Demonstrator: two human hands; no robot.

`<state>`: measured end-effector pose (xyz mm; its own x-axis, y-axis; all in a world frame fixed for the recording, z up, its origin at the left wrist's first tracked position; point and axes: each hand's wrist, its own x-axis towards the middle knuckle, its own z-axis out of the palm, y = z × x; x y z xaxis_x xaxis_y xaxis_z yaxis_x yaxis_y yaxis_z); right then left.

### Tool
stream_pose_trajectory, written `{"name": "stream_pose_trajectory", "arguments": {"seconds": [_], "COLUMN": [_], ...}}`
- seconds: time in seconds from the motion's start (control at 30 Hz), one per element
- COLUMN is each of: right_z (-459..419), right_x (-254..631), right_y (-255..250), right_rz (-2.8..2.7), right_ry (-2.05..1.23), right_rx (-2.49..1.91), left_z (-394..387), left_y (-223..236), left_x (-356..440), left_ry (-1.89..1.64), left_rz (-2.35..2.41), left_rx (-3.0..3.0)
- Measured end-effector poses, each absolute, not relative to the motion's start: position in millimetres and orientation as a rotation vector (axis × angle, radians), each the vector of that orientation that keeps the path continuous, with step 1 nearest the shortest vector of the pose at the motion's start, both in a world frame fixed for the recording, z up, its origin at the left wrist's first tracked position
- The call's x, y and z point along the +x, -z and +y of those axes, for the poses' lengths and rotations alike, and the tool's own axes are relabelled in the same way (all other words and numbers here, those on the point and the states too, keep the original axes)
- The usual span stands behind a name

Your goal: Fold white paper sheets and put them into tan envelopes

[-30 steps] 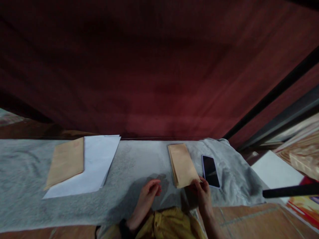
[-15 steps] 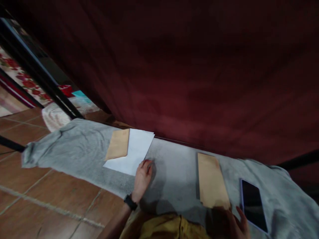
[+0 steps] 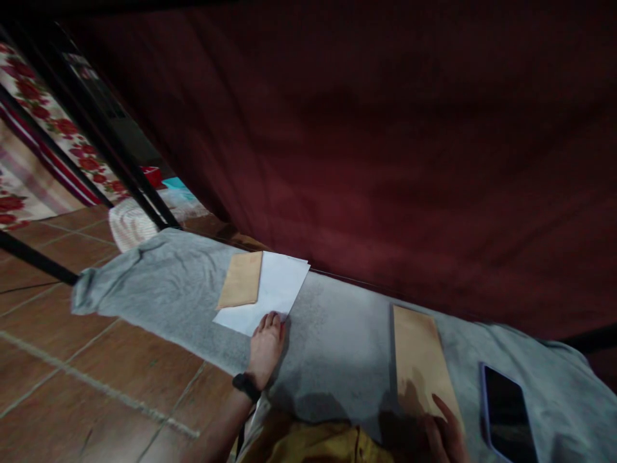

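My left hand (image 3: pixel 267 344), with a dark watch on its wrist, lies over the near right corner of some white paper sheets (image 3: pixel 284 273). Its fingers rest on the paper, slightly bent, and the sheets stay flat. A brown paper envelope (image 3: pixel 241 280) lies on the left part of the sheets. On the right, a longer brown envelope (image 3: pixel 419 354) lies on the grey cloth. My right hand (image 3: pixel 446 434) is over its near end, fingers apart and index finger stretched out; the frame's lower edge cuts it off. Whether it touches the envelope I cannot tell.
A phone (image 3: pixel 511 411) with a purple edge lies right of my right hand. Grey cloth (image 3: pixel 183 283) covers the long surface. Behind it hangs a dark red curtain (image 3: pixel 366 167). Black bars (image 3: pixel 103 135) stand at the left, above the tiled floor (image 3: pixel 125 373).
My left hand has moved left from beside the white sheets onto their near corner. My right hand has shifted over the longer envelope's near end. The view has turned slightly left.
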<state>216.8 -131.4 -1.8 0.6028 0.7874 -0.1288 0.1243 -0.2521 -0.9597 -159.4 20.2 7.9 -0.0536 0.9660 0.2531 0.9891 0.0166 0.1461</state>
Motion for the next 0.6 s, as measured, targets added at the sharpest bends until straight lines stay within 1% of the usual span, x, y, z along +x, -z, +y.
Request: {"name": "stream_pose_trajectory", "arguments": {"seconds": [0.1,0.2,0.33,0.4,0.47,0.6], "right_z": [-127,-124,-114,-108,-102,-86], "right_x": [206,202,200,195,186,158], "right_y": [7,16,36,43,44,28], "right_rz": [-0.87,-0.961,-1.085,-1.109,-1.121,-1.064], "right_ry": [-0.783,-0.821,-0.951,-0.975,-0.995,-1.172], "right_rx": [-1.695,-1.688,-1.69,-1.663,-1.637,-1.538], "left_z": [24,30,40,39,30,-1], "left_y": [-21,-35,-47,-51,-52,-49], "left_x": [-160,-165,-173,-166,-147,-77], "left_ry": [0.447,0.528,0.621,0.663,0.735,0.778], "left_rz": [-2.253,-2.456,-2.676,-2.635,-2.496,-2.14], "left_rx": [-2.132,-2.068,-1.964,-1.972,-2.058,-2.47]}}
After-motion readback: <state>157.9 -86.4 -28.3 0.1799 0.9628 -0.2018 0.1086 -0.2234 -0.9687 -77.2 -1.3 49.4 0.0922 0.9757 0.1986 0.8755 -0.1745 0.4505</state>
